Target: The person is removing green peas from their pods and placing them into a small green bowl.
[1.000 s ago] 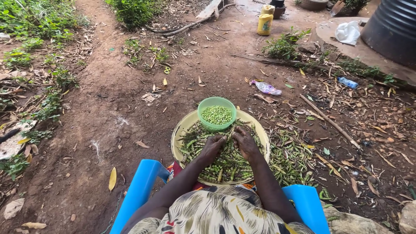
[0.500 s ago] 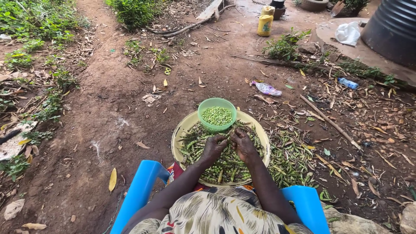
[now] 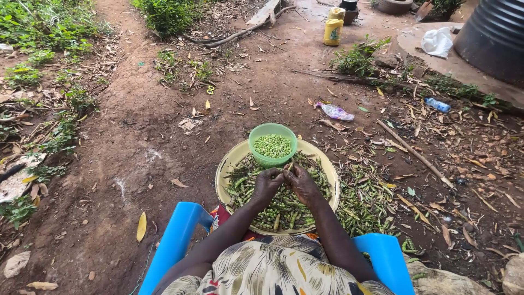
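Observation:
A wide yellow tray (image 3: 231,163) rests on my lap, heaped with green pea pods (image 3: 284,208). At its far edge sits a green bowl (image 3: 258,154) holding shelled green peas (image 3: 273,146). My left hand (image 3: 267,184) and my right hand (image 3: 302,183) meet just in front of the bowl, fingers pinched together on a single pod (image 3: 287,166) between them. Both forearms reach out over the pods.
I sit on a blue plastic chair (image 3: 176,239) on bare earth. Emptied pods (image 3: 369,198) lie piled on the ground at my right. A yellow jerrycan (image 3: 333,31), a black tank (image 3: 494,37), a white bag (image 3: 437,41) and a plastic bottle (image 3: 438,105) stand further off.
Both hands have moved slightly forward, closer to the green bowl, still working a pod between the fingertips.

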